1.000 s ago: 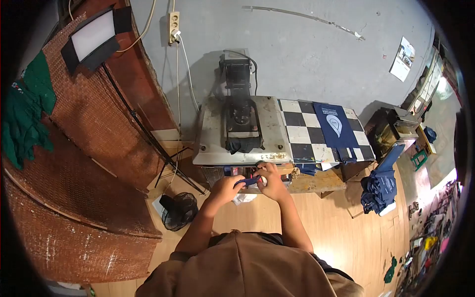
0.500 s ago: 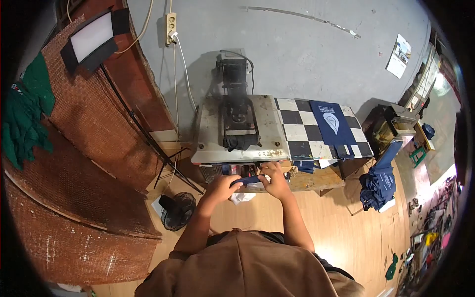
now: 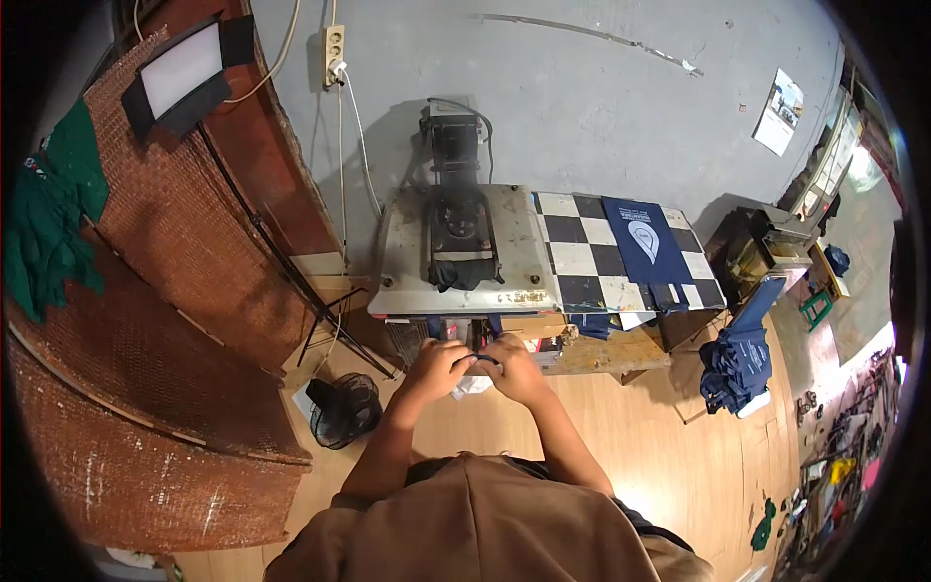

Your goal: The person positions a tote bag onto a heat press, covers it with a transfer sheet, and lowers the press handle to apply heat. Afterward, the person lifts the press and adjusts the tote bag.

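Your left hand point(image 3: 439, 370) and right hand point(image 3: 516, 371), fingers curled, both grip navy strap point(image 3: 482, 357), which spans gap between them
Edge of metal table point(image 3: 524, 242) just ahead; press point(image 3: 460, 218) stands on it, checkered board point(image 3: 572, 258) at right
Fan point(image 3: 345, 411) near your left forearm
Navy bag point(image 3: 644, 244) on board: white drop-shaped logo, lettering too small to read

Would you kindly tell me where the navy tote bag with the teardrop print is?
The navy tote bag lies right of centre in the head view, on the checkered board right of the metal platform.
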A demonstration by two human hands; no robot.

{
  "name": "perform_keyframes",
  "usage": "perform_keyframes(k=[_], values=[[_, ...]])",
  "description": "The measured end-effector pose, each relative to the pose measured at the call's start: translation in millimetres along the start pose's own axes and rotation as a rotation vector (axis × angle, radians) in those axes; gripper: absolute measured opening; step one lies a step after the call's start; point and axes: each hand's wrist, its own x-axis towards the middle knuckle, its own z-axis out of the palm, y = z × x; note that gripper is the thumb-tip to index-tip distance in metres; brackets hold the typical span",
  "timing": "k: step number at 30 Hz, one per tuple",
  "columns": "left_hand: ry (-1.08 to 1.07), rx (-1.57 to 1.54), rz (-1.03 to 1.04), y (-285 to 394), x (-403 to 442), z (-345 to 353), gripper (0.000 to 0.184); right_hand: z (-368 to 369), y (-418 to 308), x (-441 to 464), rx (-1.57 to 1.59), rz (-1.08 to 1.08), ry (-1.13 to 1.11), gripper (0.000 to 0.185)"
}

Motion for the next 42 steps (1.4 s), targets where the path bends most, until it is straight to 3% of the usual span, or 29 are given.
perform_keyframes(k=[7, 9, 15, 20, 25, 29, 31, 33, 34, 35, 37, 39, 42], values=[[0.166, 0.025, -0.002, 12.4, -18.2, 7.0, 0.013, 2.4, 14.5, -17.8, -0.093, -0.016, -0.106, 0.012], [0.235, 0.092, 0.013, 16.1, -24.7, 8.1, 0.020, -1.4, 11.9, -20.2, -0.130, -0.014, -0.135, 0.010], [0.264, 0.303, -0.047, 13.6, -38.9, -2.4, 0.025, 10.8, 14.7, -23.7, -0.083, -0.067, -0.145, 0.010], [0.237, 0.307, -0.073, -1.7, -43.0, 1.4, 0.029, 7.7, 8.2, -24.3, -0.119, -0.065, -0.198, 0.010], [0.348, -0.161, -0.115, -22.7, -46.6, 27.4, 0.020, 10.5, 9.0, -33.0, -0.108, -0.043, -0.249, 0.018], [0.474, -0.243, -0.175, -52.2, -46.4, 65.2, 0.020, 13.2, 10.6, -28.4, 0.040, -0.096, -0.037, 0.024], [0.645, -1.097, -0.633, -58.5, -41.1, 79.9, 0.028, 18.5, 18.5, -24.5, 0.109, -0.070, 0.035, 0.025], [0.602, -1.229, -0.703, -60.8, -35.3, 77.2, 0.036, 37.6, 50.0, -21.4, 0.216, 0.133, 0.291, 0.027], [0.616, -1.279, -0.800, -54.6, -26.9, 70.6, 0.035, 45.3, 66.2, -20.8, 0.410, 0.447, 0.242, 0.029], [0.631, -1.327, -0.898, -52.1, -21.6, 67.5, 0.035, 47.4, 70.4, -16.7, 0.410, 0.448, 0.240, 0.029], [0.639, -1.298, -0.914, -59.6, -16.0, 69.9, 0.031, 51.6, 80.8, -5.2, 0.571, 0.731, 0.350, 0.026], [0.485, -1.310, -0.963, -55.9, -12.0, 62.6, 0.029, 58.4, 96.3, 2.0, 0.754, 0.805, 0.323, 0.026], [0.452, -1.348, -0.945, -45.2, -14.4, 56.8, 0.022, 59.2, 95.2, 10.6, 1.012, 0.911, 0.207, 0.028]])
